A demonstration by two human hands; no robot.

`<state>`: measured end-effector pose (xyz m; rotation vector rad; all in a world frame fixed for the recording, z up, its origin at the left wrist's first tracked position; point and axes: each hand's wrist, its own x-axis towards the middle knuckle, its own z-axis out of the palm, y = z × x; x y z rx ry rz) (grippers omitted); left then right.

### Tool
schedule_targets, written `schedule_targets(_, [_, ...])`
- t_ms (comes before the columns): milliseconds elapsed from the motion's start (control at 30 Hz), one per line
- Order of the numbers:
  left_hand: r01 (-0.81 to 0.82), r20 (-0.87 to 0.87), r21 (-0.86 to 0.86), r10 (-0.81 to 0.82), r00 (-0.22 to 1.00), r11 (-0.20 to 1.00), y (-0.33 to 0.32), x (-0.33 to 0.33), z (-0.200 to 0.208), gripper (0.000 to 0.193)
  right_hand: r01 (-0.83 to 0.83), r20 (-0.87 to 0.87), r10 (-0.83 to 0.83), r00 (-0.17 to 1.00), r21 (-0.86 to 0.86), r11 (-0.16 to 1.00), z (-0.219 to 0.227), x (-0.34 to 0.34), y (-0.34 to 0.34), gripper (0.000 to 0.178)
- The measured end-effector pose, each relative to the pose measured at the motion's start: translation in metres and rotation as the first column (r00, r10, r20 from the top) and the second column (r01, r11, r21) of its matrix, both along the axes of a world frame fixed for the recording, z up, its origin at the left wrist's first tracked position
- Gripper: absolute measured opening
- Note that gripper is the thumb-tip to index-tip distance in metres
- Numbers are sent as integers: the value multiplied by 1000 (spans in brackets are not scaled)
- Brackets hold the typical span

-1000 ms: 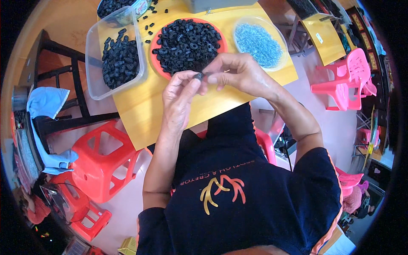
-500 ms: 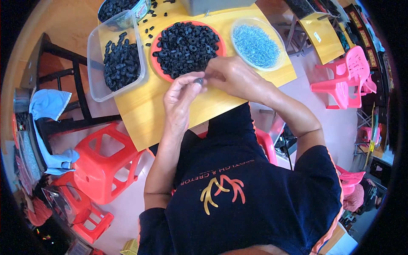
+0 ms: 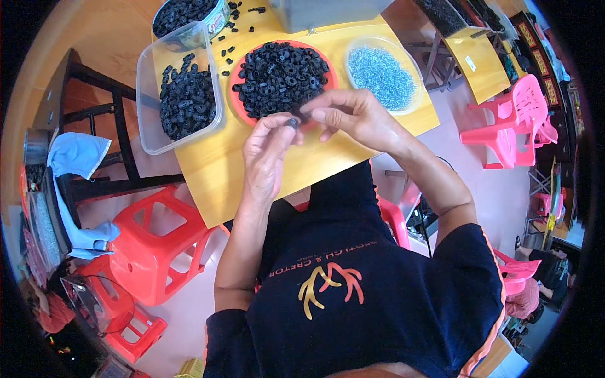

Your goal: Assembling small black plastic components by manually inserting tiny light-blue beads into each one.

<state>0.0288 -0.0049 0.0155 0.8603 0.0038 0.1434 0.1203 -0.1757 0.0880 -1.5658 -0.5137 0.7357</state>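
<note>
Between the thumb and fingertips of my left hand [image 3: 266, 151] is a small black plastic part [image 3: 292, 123] with a rounded end, held above the table's near side. My right hand [image 3: 358, 120] is just to its right, thumb and index finger pinched close together. Something dark shows at those fingertips, too small and blurred to name. Right behind both hands sits a red round tray [image 3: 329, 70] heaped with small black ring-like plastic parts [image 3: 277, 75]. A shallow clear round dish [image 3: 417, 94] of tiny shiny light-blue pieces [image 3: 382, 77] stands beyond my right hand.
A clear plastic tub [image 3: 148, 107] of longer black parts [image 3: 186, 104] stands left on the yellow table [image 3: 220, 183]. Behind it is a round tin [image 3: 217, 17] of black parts, with loose ones nearby. A grey bin [image 3: 328, 14] stands at the back. Red stools [image 3: 151, 252] are at left.
My right hand has drawn slightly away from the left, and its thumb and index finger now show stretched toward the left fingertips. My left hand still holds the black part. The view has shifted slightly.
</note>
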Motion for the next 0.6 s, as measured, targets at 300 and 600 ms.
schedule_targets(300, [65,-40,16,-64,997,998,0,-1,10,14,-101,-16,100,995,-18,995,12,6,2,18])
schedule_targets(600, [25,-36,156,-20,999,988,0,-2,14,13,-122,255,186,949,-248,961,32,1,8,10])
